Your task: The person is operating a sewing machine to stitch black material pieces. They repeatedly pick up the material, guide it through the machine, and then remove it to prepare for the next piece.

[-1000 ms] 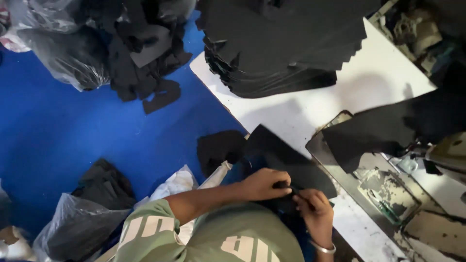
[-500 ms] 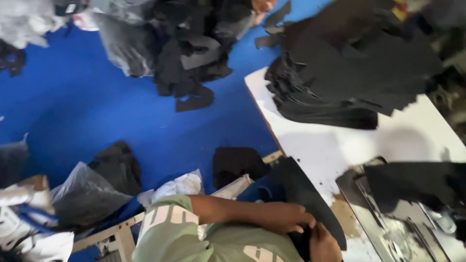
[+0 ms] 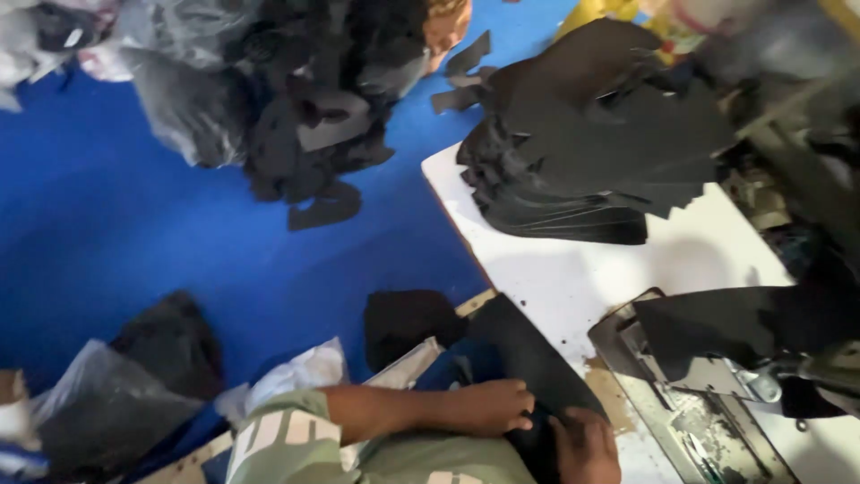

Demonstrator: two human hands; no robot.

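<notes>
— Black fabric piece (image 3: 528,358) first: where do we have it?

— At the near edge of the white counter (image 3: 573,278), hanging partly over toward our lap. Our left hand (image 3: 488,408) lies on its lower edge, fingers curled down over the cloth, and our right hand (image 3: 587,444) presses beside it, fingers bent onto the same piece. Both grips look closed on the fabric, though the dark cloth hides the fingertips.

— How far along are we, judging by what lies about?

— Early on this piece, we'd say: it isn't under the sewing machine (image 3: 717,394) yet, which sits just right of our hands with another black piece (image 3: 743,323) draped across it. A tall stack of cut black pieces (image 3: 591,152) sits at the far end of the counter, so plenty seems left.

— And beyond the counter?

— Blue floor (image 3: 134,242), with a heap of black scraps (image 3: 313,143) and grey plastic bags (image 3: 179,99) at the far side, and more bags (image 3: 98,412) near our left elbow.
</notes>
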